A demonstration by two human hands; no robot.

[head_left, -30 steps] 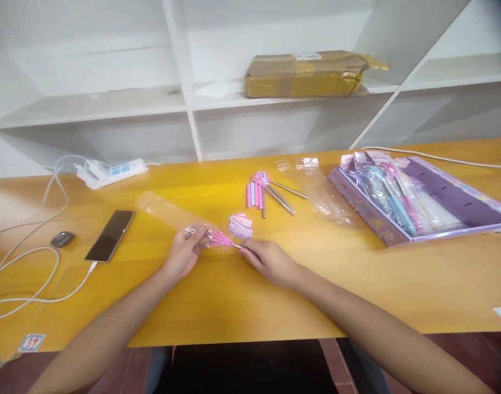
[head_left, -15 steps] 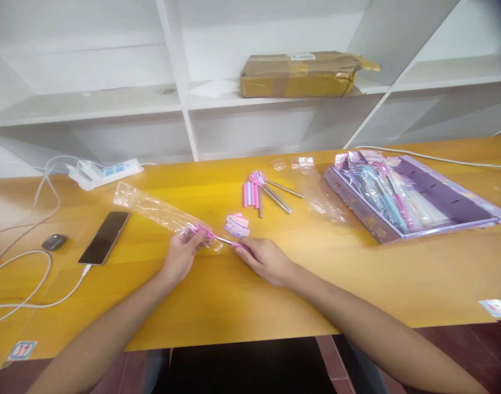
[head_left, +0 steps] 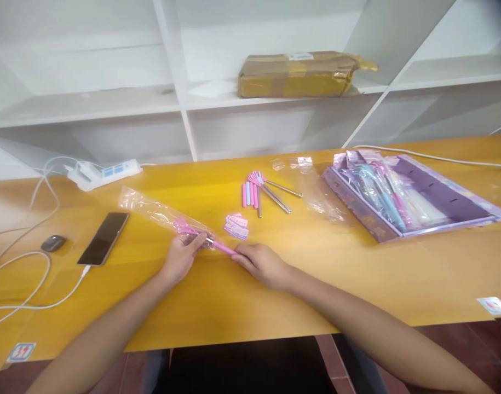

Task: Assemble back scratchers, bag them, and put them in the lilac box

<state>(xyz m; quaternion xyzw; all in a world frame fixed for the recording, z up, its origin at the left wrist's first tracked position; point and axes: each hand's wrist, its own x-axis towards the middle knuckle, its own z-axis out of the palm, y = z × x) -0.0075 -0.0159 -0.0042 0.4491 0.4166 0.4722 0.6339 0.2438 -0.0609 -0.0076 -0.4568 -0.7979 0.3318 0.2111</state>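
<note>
A pink back scratcher [head_left: 223,248] with a metal shaft lies between my hands, its claw-shaped head inside a long clear plastic bag [head_left: 145,206]. My left hand [head_left: 183,255] pinches the bag's mouth around the shaft. The end of the pink handle is gripped by my right hand [head_left: 263,266], fingers closed. Just beyond my hands are small printed cards [head_left: 236,226]. Farther back sit several pink and blue handle tubes [head_left: 250,195], metal rods [head_left: 276,198] and pink claw heads [head_left: 256,178].
At right stands a purple display box [head_left: 365,219] holding several bagged scratchers. Flat clear bags [head_left: 316,191] lie beside it. To the left are a phone [head_left: 103,239] on a cable, a black earbud case [head_left: 53,243] and a power strip [head_left: 110,173]. A taped carton [head_left: 295,76] rests on the shelf.
The scratcher has slid left, deeper into the bag, so its head sits past my left hand. More of the pink handle shows between my hands.
</note>
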